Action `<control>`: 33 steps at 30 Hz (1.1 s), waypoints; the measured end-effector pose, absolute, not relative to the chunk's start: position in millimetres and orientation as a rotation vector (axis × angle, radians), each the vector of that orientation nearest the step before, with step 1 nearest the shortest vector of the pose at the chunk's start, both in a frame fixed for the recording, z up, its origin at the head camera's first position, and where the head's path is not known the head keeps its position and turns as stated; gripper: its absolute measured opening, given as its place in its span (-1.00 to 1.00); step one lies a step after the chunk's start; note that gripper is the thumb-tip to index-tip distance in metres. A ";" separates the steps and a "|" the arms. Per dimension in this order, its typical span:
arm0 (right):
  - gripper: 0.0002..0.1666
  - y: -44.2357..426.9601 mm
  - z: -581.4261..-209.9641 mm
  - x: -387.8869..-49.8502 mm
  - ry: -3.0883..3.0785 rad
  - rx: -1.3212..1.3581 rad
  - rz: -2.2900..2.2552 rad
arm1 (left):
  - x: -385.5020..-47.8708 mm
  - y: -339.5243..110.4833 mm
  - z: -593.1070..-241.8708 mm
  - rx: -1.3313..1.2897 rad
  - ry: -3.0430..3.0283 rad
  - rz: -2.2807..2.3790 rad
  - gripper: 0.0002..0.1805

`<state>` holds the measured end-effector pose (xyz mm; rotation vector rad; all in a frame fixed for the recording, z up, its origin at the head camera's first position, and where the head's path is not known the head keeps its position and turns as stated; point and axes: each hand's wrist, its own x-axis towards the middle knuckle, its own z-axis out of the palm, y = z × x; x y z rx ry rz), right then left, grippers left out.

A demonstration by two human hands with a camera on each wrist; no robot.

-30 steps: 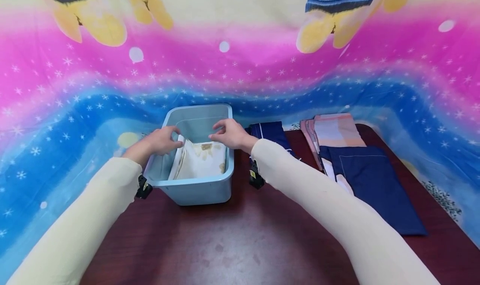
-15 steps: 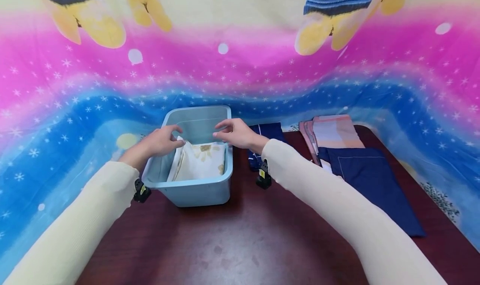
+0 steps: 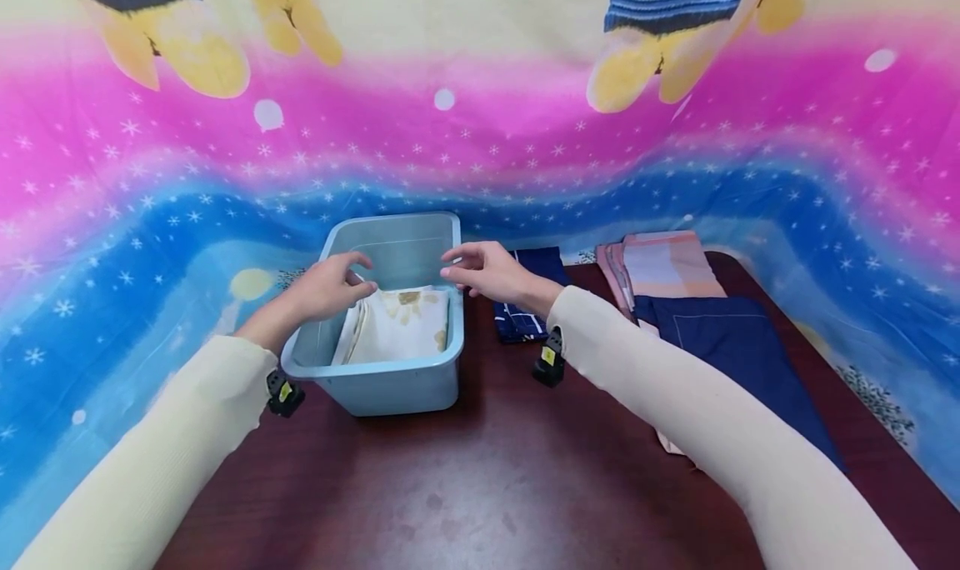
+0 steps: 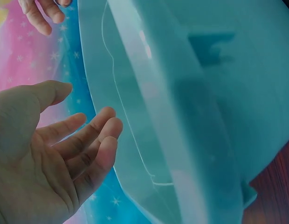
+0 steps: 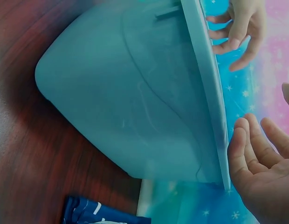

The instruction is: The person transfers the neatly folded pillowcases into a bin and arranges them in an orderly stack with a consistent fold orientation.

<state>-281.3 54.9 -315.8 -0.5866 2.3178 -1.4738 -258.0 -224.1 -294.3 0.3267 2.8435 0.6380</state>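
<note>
A light blue plastic bin (image 3: 397, 391) stands on the dark wooden table, with folded white cloth (image 3: 397, 328) printed with tan flowers inside it. Above the bin's left side hovers my left hand (image 3: 326, 289), fingers loosely bent and holding nothing; the left wrist view shows its empty palm (image 4: 46, 163). My right hand (image 3: 491, 272) is over the bin's right rim, fingers relaxed and apart from the thumb. In the right wrist view the right hand (image 5: 263, 163) is beside the rim, and nothing is in it; whether it touches the rim I cannot tell.
Right of the bin lies a folded navy cloth with white lines (image 3: 517, 324), partly behind my right hand. Farther right are a folded pink and grey checked cloth (image 3: 667, 262) and a large navy folded cloth (image 3: 742, 345). A cartoon-printed curtain (image 3: 480, 137) borders the table (image 3: 465, 487).
My right hand has moved right, from over the cloth to the bin's right rim. The left hand has shifted only slightly. The cloth stays in the bin.
</note>
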 end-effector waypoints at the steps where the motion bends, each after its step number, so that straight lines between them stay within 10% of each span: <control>1: -0.50 56.7 -316.0 -280.6 2.317 -0.590 -1.474 | -257.1 -223.5 -294.5 0.334 2.843 0.647 -0.46; 33: -0.52 117.7 -310.3 -258.4 2.375 -0.671 -1.410 | -227.1 -174.3 -288.9 0.487 2.779 0.933 -0.57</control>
